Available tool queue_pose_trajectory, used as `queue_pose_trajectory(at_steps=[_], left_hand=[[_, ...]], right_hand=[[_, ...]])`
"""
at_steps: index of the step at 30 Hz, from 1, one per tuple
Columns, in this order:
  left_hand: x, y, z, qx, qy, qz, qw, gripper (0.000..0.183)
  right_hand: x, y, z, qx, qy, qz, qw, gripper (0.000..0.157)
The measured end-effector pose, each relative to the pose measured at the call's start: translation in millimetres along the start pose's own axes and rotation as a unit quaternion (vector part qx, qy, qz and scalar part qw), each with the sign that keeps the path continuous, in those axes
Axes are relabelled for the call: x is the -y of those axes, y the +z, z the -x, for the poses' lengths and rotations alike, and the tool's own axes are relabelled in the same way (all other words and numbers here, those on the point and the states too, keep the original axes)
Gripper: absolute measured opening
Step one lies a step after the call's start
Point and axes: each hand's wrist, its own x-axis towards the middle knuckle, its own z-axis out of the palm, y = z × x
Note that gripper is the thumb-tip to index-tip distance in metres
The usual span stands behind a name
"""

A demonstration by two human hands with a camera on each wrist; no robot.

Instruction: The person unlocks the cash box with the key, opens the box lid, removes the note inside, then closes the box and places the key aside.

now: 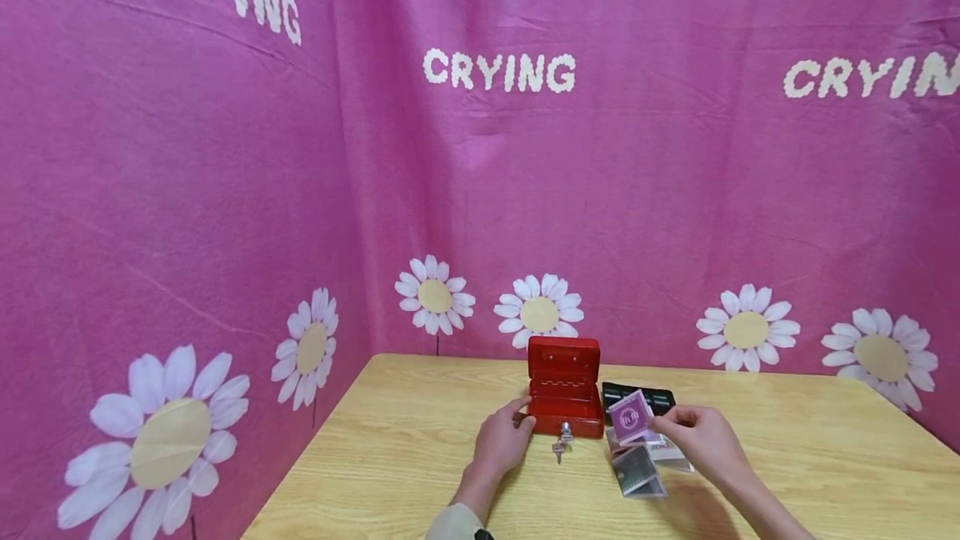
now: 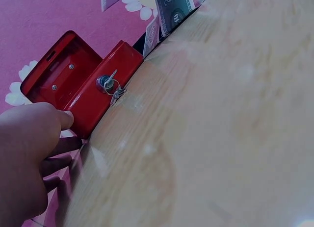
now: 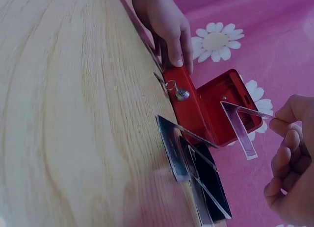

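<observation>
A small red cash box (image 1: 566, 423) stands on the table with its lid raised. A key sits in its front lock (image 2: 104, 82), and a second key (image 1: 558, 450) hangs from the ring. My left hand (image 1: 501, 437) holds the box's left end, thumb at the front corner and fingers along the side. My right hand (image 1: 701, 438) pinches a folded purple note (image 1: 630, 417) by its right edge, between thumb and forefinger. The note hangs as a V in the right wrist view. Below it stand folded printed notes, among them a dark green one (image 1: 636, 470).
A black tray (image 1: 660, 397) with compartments lies right of the cash box, partly behind the notes. The wood-grain table (image 1: 420, 407) meets a pink cloth (image 1: 637, 190) with daisies at its back and left.
</observation>
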Motion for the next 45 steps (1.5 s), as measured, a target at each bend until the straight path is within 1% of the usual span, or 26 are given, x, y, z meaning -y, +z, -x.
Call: queue_pose_trajectory(at_steps=[7, 13, 17, 21, 24, 29, 33, 39, 45], left_hand=[[0.2, -0.1, -0.1, 0.005, -0.013, 0.005, 0.9999, 0.039], [0.2, 0.8, -1.1, 0.007, -0.016, 0.006, 0.9998, 0.039], [-0.8, 0.8, -1.2, 0.007, -0.012, 0.005, 0.9999, 0.039], [-2.3, -0.4, -0.8, 0.007, -0.014, 0.008, 0.9998, 0.039], [-2.4, -0.6, -0.3, 0.009, -0.019, 0.011, 0.9997, 0.039], [-1.3, -0.4, 0.5, 0.010, -0.018, 0.009, 0.9998, 0.039], [-1.5, -0.8, 0.4, 0.012, -0.018, 0.008, 0.9997, 0.039], [-2.2, -1.0, -0.1, 0.012, -0.018, 0.006, 0.9998, 0.039], [-2.6, -1.2, -0.3, 0.013, -0.025, 0.008, 0.9996, 0.039]], right_hand=[[-8.9, -6.2, 4.1, -0.010, -0.008, 0.014, 1.000, 0.029], [-17.1, -12.3, 10.0, 0.003, 0.004, 0.016, 1.000, 0.030], [-21.1, -17.6, 12.2, 0.009, 0.009, 0.027, 1.000, 0.029], [-24.7, -21.8, 12.9, 0.005, 0.001, 0.041, 0.999, 0.030], [-27.9, -24.0, 13.8, 0.003, -0.002, 0.042, 0.999, 0.031], [-33.0, -27.7, 15.1, 0.002, -0.006, 0.046, 0.999, 0.030], [-37.2, -31.2, 16.8, 0.012, -0.006, 0.050, 0.999, 0.031], [-43.8, -33.8, 19.2, 0.044, 0.012, 0.053, 0.998, 0.031], [-46.6, -34.0, 20.8, 0.072, 0.009, 0.050, 0.996, 0.032]])
